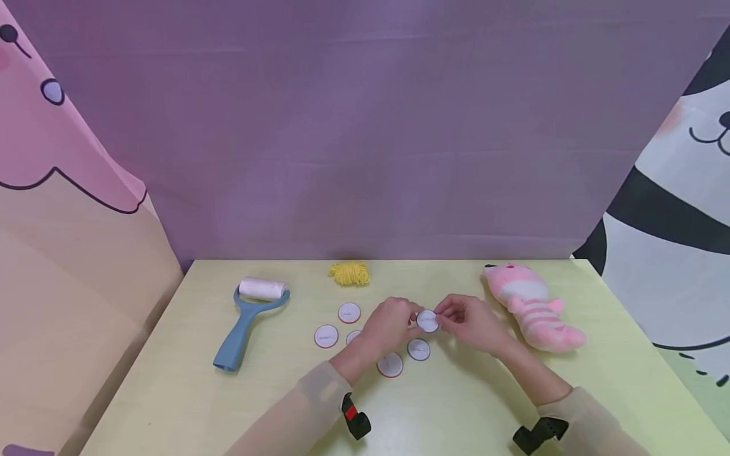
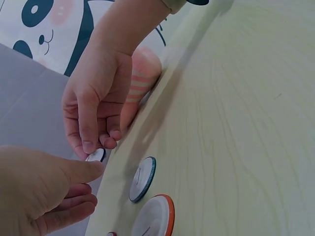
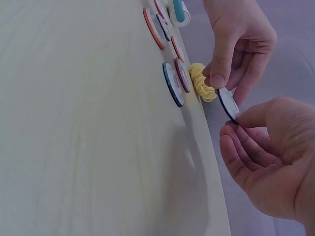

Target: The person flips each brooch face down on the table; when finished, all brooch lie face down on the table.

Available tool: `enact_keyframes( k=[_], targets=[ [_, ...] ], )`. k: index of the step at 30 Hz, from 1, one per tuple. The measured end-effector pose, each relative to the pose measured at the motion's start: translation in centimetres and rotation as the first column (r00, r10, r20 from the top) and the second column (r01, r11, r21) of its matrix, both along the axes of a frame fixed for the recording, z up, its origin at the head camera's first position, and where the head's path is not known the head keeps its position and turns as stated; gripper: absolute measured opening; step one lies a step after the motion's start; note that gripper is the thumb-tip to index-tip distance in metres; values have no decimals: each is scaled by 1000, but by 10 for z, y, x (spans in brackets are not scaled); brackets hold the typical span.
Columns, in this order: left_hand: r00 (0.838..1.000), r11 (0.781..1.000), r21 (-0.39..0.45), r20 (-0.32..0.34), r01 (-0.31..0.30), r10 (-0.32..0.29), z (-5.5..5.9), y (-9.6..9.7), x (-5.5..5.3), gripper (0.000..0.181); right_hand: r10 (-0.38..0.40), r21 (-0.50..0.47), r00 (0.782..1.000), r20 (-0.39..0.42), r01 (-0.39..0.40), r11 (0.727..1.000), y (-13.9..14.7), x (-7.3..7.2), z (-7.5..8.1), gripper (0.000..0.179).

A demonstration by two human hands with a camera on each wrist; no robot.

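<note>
My left hand [image 1: 390,324] and right hand [image 1: 472,322] pinch one small round white disc [image 1: 428,321] from opposite sides, above the table. In the right wrist view that disc [image 3: 227,104] has a dark blue edge, with the thumb and fingertips of each hand at its rim. A faint line of marks crosses its white face. Below the hands lies a teal-edged disc [image 1: 419,349]. An orange-edged disc [image 1: 390,365] lies beside it, near my left wrist. Another disc [image 1: 353,337] is partly hidden behind my left forearm.
Two more white discs, one farther back [image 1: 349,312] and one to the left [image 1: 326,336], lie on the pale table [image 1: 188,392]. A blue-handled lint roller [image 1: 242,329] lies left, yellow yarn [image 1: 350,273] at the back edge, and a pink plush toy [image 1: 533,307] beyond my right hand.
</note>
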State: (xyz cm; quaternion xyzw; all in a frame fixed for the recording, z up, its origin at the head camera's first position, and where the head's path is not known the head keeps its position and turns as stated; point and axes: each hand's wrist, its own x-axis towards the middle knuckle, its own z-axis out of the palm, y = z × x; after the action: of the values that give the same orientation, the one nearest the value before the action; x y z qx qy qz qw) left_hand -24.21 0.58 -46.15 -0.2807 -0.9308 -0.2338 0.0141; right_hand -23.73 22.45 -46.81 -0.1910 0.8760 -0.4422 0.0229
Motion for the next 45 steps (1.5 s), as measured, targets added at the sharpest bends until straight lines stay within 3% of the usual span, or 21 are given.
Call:
enact_keyframes(
  k=[5,13,19,25,35,42,45],
  targets=[
    [998,1000,13,56,-26,25,-3,0,3,31,8,45,1000,-2,-7,999,-2,3,-7,21],
    [999,999,-28,19,-27,28,-12,2,0,20,22,124,995,-94,-10,992,-7,3,-16,27],
    [998,997,-62,25,-52,54,-17,4,1,15,34,158,994,-104,-17,987,-12,4,-20,26],
    [998,996,-63,17,-56,57,-17,4,-4,17,4,194,984,-178,31,981,-16,3,-21,25],
    [999,996,-79,11,-35,36,-24,0,-6,18,16,242,983,-183,29,970,-21,1,-25,24],
    [993,997,-27,98,-66,68,-23,0,-5,21,23,271,976,-218,38,962,-21,2,-25,26],
    [993,997,-10,95,-74,75,-20,-3,-5,24,14,291,973,-230,55,955,-19,2,-21,29]
  ],
)
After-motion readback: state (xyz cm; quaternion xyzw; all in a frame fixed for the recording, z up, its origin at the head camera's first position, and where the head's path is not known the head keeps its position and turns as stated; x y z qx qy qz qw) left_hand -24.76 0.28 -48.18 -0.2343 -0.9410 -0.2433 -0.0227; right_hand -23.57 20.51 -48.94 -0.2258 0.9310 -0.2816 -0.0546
